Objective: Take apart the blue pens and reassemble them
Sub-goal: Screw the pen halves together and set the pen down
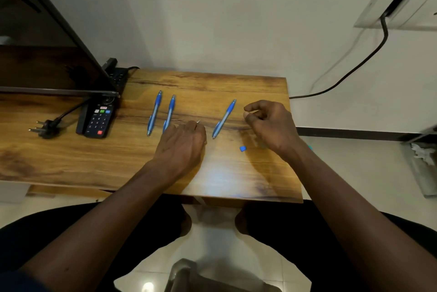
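Note:
Three blue pens lie on the wooden table (pixel 71 157). The left pen (pixel 154 112) and the middle pen (pixel 169 112) lie side by side. The right pen (pixel 224 118) lies slanted between my hands. My left hand (pixel 182 142) rests on the table with its fingers closed, a small metal tip (pixel 198 122) poking out at the fingertips; it covers the middle pen's lower end. My right hand (pixel 269 124) hovers right of the right pen, thumb and forefinger pinched; what they hold is too small to tell. A small blue pen piece (pixel 242 148) lies loose below it.
A black remote control (pixel 99 116) and a power plug (pixel 43 128) lie at the table's left, under a dark monitor (pixel 47 38). A black cable (pixel 354 67) runs along the wall to a white outlet box (pixel 397 3). The table's right edge is close to my right hand.

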Available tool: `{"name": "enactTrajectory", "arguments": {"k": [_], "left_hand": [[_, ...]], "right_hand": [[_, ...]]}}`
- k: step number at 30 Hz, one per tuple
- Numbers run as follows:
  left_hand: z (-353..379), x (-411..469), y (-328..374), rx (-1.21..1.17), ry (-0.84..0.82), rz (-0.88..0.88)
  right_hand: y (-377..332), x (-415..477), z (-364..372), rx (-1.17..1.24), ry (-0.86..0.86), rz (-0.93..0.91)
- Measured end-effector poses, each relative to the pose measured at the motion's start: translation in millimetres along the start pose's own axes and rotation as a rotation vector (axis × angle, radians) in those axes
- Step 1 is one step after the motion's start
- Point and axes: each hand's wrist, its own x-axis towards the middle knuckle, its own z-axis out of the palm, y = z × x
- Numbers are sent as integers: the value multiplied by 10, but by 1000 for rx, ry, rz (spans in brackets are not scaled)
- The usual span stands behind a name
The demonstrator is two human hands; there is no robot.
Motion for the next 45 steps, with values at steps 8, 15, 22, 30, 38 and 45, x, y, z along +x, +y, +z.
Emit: {"name": "enactTrajectory", "arguments": {"k": [8,15,22,30,38,45], "left_hand": [[-83,8,-107,-393,-124,-80],[-128,51,-257,-643,-108,-123],[-109,-197,-249,-143,-46,102],[-18,-431,-67,-7,-23,83],[-53,-253,-9,-207,35,-42],[-70,-129,31,-71,-78,19]], "right_hand": [[10,-3,-42,-8,-10,-7],[13,21,-5,3,-16,3],[-93,-11,65,-68,-17,-47],[-210,-140,167,-86,-47,-89],[-262,-181,228,-131,-57,-136],[-190,-162,251,-177,-91,-125]]}}
